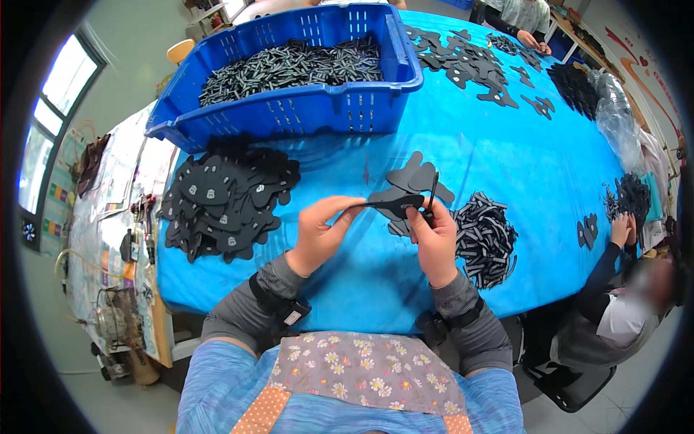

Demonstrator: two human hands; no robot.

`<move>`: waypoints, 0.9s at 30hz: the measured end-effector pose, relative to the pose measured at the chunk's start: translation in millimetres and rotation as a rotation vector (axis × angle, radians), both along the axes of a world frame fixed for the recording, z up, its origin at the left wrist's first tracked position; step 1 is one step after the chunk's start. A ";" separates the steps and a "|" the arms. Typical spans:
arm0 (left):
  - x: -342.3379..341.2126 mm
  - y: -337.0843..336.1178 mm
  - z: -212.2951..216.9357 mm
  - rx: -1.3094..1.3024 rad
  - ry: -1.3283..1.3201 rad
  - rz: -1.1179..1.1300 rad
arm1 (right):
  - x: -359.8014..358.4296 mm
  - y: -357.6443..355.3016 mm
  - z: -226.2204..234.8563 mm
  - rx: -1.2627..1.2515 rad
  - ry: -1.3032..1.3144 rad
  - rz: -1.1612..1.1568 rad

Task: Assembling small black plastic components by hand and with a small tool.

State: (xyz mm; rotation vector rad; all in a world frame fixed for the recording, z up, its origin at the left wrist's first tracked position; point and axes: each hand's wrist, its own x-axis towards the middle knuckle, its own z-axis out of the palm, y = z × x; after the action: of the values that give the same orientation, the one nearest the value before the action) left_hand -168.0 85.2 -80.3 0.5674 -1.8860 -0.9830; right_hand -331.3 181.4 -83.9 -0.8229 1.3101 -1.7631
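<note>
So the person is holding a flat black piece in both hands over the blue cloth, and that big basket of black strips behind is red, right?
Not quite: the basket is blue, not red, as the head view shows. The rest holds: the left hand and right hand hold a flat black piece over the blue cloth, and the basket holds black strips.

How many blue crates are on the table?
1: the blue crate stands at the far left of the blue table, holding small black strips. Another may lie out of view.

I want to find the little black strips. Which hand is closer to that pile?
Right. The right hand sits just beside the pile of small black strips; the left hand is farther off, across from it.
</note>
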 end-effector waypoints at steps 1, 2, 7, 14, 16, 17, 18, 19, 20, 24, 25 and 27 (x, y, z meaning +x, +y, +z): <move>1.0 -0.9 4.9 -0.049 0.014 0.008 | -0.8 0.0 0.7 0.003 -0.004 0.001; 2.2 -1.7 9.6 -0.098 0.028 0.016 | -2.6 0.3 1.7 -0.039 0.006 0.005; 7.4 -3.0 24.2 -0.216 0.068 0.028 | -8.4 2.0 3.6 -0.208 0.124 0.051; 11.2 -3.5 31.1 -0.310 0.087 0.036 | -7.2 3.0 10.3 -0.267 0.117 0.064; 11.9 -1.5 34.7 -0.347 0.104 0.026 | -5.8 4.9 12.3 -0.298 0.088 0.052; 12.0 -0.9 36.9 -0.343 0.108 0.032 | -6.1 5.4 13.6 -0.294 0.092 0.057; 12.0 -0.4 38.9 -0.352 0.106 0.020 | -6.8 5.5 14.9 -0.319 0.121 0.045; 11.7 -0.1 40.8 -0.362 0.104 0.007 | -7.5 5.8 15.9 -0.345 0.151 0.032; 11.5 0.4 42.6 -0.361 0.107 0.010 | -8.5 6.4 15.2 -0.364 0.151 0.034; 12.2 2.3 44.9 -0.409 0.120 -0.003 | -7.5 10.0 22.1 -0.396 0.153 0.024; 11.7 3.4 45.1 -0.421 0.127 -0.012 | -7.1 11.3 23.0 -0.396 0.155 0.026; 11.2 7.3 45.3 -0.408 0.135 -0.004 | -5.6 12.8 25.1 -0.393 0.137 -0.005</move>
State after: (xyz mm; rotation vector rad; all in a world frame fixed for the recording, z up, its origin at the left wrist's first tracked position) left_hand -156.9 92.5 -34.9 0.2489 -1.8951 -0.5959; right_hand -336.9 194.3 -58.9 -1.1750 1.0615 -2.0309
